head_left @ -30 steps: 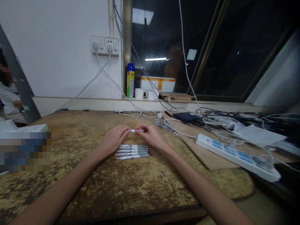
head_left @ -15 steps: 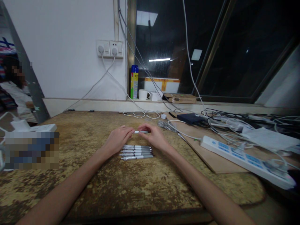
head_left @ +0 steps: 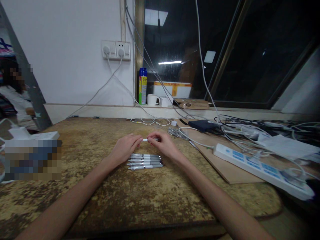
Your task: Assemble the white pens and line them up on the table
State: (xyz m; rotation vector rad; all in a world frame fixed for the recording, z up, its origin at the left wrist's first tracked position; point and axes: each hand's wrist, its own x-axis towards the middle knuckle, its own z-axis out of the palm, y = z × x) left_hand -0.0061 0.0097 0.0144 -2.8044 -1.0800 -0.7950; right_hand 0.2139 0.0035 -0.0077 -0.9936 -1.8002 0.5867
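Observation:
Between my two hands a white and grey pen (head_left: 145, 140) is held level, just above or on the worn table; I cannot tell which. My left hand (head_left: 126, 146) closes its fingers on the pen's left end, hiding that part. On the other end, my right hand (head_left: 163, 143) pinches it between thumb and fingers. Just nearer to me lies a row of several similar pens (head_left: 145, 162), side by side, their dark tips pointing right. The left hand's wrist is close to the left ends of that row.
A white power strip (head_left: 262, 171) and tangled cables lie on a brown board (head_left: 225, 173) at the right. Another white adapter (head_left: 21, 133) is at the left. A spray can (head_left: 142, 86) and a white mug (head_left: 152, 100) stand on the sill. A person (head_left: 15, 96) is at far left.
My right hand's fingers have closed in more around the pen's right part. Both hands stay in nearly the same place, and the row of pens has not moved.

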